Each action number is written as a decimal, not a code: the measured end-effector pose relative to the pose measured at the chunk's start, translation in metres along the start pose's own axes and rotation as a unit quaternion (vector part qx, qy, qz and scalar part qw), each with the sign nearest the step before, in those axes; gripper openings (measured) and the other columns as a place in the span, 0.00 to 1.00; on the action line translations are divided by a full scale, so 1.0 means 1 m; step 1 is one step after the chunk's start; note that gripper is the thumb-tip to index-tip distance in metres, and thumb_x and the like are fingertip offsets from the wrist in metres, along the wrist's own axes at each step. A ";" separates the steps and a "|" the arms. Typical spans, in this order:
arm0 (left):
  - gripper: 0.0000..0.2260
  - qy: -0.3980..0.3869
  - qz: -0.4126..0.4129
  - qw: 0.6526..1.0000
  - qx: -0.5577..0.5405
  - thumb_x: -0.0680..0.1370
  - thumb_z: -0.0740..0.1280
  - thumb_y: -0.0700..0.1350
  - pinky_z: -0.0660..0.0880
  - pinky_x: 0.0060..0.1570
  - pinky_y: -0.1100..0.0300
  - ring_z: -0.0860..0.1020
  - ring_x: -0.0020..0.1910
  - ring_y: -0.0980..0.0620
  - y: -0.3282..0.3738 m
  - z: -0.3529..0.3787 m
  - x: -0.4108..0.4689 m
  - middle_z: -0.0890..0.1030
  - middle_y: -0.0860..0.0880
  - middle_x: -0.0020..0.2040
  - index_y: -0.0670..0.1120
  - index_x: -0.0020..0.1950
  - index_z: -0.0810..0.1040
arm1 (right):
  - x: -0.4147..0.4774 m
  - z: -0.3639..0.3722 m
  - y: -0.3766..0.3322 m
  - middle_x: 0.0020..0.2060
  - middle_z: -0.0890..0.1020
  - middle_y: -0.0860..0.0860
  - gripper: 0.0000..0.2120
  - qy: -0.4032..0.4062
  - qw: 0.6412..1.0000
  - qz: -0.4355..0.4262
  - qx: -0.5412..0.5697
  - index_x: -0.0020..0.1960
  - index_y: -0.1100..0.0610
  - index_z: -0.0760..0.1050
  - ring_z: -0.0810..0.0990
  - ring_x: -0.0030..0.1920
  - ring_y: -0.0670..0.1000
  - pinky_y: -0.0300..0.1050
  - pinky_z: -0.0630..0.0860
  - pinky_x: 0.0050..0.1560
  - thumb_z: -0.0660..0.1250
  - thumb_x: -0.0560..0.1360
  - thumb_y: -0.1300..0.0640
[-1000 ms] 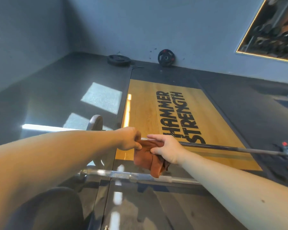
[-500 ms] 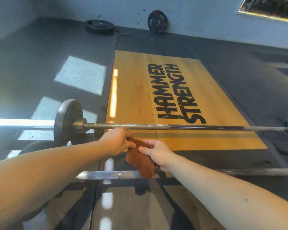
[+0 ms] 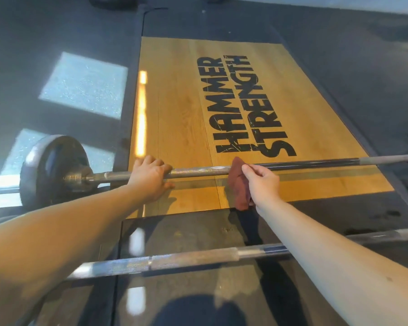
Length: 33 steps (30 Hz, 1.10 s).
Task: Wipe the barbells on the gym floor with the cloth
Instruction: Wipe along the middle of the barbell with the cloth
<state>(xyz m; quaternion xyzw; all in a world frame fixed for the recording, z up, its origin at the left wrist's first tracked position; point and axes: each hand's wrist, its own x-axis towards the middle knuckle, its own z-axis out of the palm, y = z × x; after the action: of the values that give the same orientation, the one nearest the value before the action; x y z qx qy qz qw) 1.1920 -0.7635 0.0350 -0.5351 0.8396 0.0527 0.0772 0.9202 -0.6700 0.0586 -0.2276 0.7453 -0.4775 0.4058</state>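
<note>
Your left hand [image 3: 148,178] curls its fingers [image 3: 160,166] round the far barbell [image 3: 198,171], which lies across the wooden platform [image 3: 174,114]. Your right hand [image 3: 263,183] pinches the cloth [image 3: 238,184], draped over that bar just beside your left hand.

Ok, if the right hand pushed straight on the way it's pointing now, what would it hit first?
The far barbell's shaft. The right hand points forward-left, pinching the cloth draped over that shaft, so cloth and steel come first; depth is unclear, and it may already press there.
</note>
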 end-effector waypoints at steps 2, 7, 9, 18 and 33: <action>0.22 0.007 -0.016 1.000 -0.019 0.81 0.62 0.62 0.62 0.68 0.47 0.69 0.67 0.48 0.001 0.003 0.007 0.76 0.53 0.66 0.57 0.73 0.72 | 0.012 -0.002 0.001 0.51 0.83 0.44 0.08 0.055 0.998 -0.032 -0.025 0.58 0.47 0.81 0.82 0.54 0.49 0.51 0.83 0.55 0.70 0.80 0.49; 0.16 0.046 -0.026 0.998 -0.045 0.82 0.64 0.57 0.64 0.64 0.51 0.71 0.60 0.50 0.000 0.012 0.011 0.79 0.54 0.59 0.55 0.67 0.78 | 0.027 0.009 0.004 0.53 0.82 0.44 0.09 0.097 0.975 -0.144 -0.139 0.60 0.49 0.81 0.80 0.53 0.47 0.46 0.82 0.54 0.69 0.81 0.52; 0.13 0.060 -0.019 0.996 -0.061 0.82 0.64 0.57 0.66 0.63 0.52 0.71 0.57 0.51 0.001 0.014 0.008 0.79 0.55 0.56 0.55 0.63 0.80 | 0.032 0.015 0.009 0.57 0.79 0.44 0.10 0.079 0.958 -0.179 -0.210 0.62 0.50 0.80 0.78 0.56 0.46 0.46 0.81 0.56 0.68 0.81 0.53; 0.09 0.078 0.042 0.992 -0.092 0.79 0.69 0.56 0.68 0.53 0.54 0.72 0.51 0.51 0.002 0.030 -0.022 0.79 0.55 0.50 0.52 0.54 0.82 | 0.001 0.054 0.052 0.67 0.77 0.52 0.16 -0.079 0.898 -0.276 -0.334 0.70 0.60 0.77 0.73 0.66 0.53 0.54 0.70 0.72 0.64 0.83 0.58; 0.12 0.055 0.022 0.992 -0.110 0.80 0.68 0.56 0.69 0.57 0.54 0.71 0.55 0.51 0.004 0.023 -0.016 0.78 0.54 0.55 0.52 0.59 0.79 | -0.015 0.068 0.031 0.54 0.77 0.51 0.09 -0.196 0.855 -0.320 -0.357 0.58 0.65 0.82 0.75 0.52 0.47 0.22 0.64 0.55 0.68 0.80 0.66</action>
<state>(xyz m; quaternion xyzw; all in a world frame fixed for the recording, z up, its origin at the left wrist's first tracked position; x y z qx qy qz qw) 1.1966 -0.7439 0.0150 -0.5235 0.8434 0.1172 -0.0295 0.9866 -0.6815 0.0221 -0.6719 0.6553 -0.2277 0.2594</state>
